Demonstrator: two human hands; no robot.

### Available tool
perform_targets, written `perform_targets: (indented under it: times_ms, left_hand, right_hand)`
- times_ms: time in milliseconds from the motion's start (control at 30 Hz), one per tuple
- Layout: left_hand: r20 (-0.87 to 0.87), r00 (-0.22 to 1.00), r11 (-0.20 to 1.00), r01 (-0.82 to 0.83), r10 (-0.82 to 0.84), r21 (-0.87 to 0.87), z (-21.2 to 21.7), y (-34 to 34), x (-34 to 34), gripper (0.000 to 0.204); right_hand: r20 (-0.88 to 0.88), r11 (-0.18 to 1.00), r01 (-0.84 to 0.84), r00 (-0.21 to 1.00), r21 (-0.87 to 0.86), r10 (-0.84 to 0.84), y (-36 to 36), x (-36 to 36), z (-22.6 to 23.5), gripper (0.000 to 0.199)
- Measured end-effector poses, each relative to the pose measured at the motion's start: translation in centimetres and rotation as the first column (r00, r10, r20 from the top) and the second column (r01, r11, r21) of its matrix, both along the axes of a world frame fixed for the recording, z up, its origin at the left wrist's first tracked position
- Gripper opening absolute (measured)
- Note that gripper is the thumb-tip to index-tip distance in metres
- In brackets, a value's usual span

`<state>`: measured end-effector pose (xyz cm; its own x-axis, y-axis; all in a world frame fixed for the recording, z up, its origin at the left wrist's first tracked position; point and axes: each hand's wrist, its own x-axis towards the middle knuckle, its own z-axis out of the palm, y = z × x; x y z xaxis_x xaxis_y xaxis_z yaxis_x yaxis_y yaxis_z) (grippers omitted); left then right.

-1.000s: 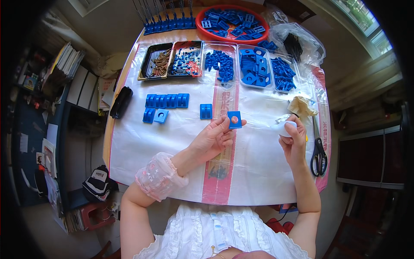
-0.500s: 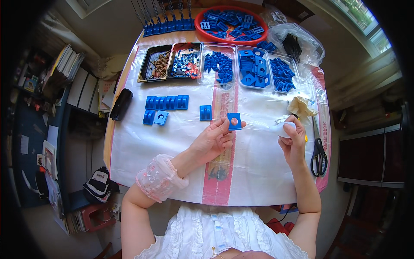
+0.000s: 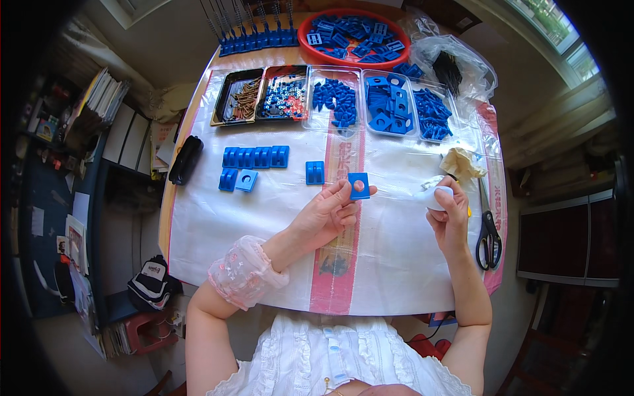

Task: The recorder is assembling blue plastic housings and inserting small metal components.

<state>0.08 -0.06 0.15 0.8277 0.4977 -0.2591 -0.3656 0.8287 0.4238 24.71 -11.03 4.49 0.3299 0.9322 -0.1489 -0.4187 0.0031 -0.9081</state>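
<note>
My left hand (image 3: 331, 204) pinches a blue square plate with a round hole (image 3: 361, 195) between thumb and fingers, above the middle of the table. A fingertip sticks out past its right side. On the right, my right hand (image 3: 450, 212) is closed around a small white rounded object (image 3: 439, 198); its exact kind is hard to make out. Just beyond the left hand lies a single blue block (image 3: 315, 173). Farther left stand a row of similar blue blocks (image 3: 254, 157), another blue block (image 3: 228, 179) and a blue holed piece (image 3: 246, 180).
Along the back are a tray of screws (image 3: 244, 99), a tray of nuts (image 3: 284, 92) and clear trays of blue parts (image 3: 389, 105). Behind them sit a red basin (image 3: 304, 39) and a spring rack (image 3: 257, 43). Scissors (image 3: 489, 241) and crumpled paper (image 3: 462, 162) lie right; a black case (image 3: 186, 160) left.
</note>
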Motion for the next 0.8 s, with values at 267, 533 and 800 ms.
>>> perform_targets:
  times_ms: [267,533,800]
  left_hand:
    - [0.014,1.0,1.0,0.012,-0.012,0.02,-0.01,0.13,-0.01,0.023]
    - [0.008,1.0,1.0,0.012,-0.012,0.012,-0.43,0.11,-0.06,0.034]
    - [0.015,1.0,1.0,0.018,-0.018,0.024,-0.2,0.12,-0.09,0.031]
  right_hand:
    - [-0.006,1.0,0.001,1.0,0.002,-0.001,0.05,0.07,-0.14,0.018]
    - [-0.018,1.0,0.003,1.0,0.0,-0.003,0.03,0.14,-0.26,0.017]
    - [-0.006,1.0,0.007,1.0,-0.014,-0.007,-0.01,0.28,-0.36,0.017]
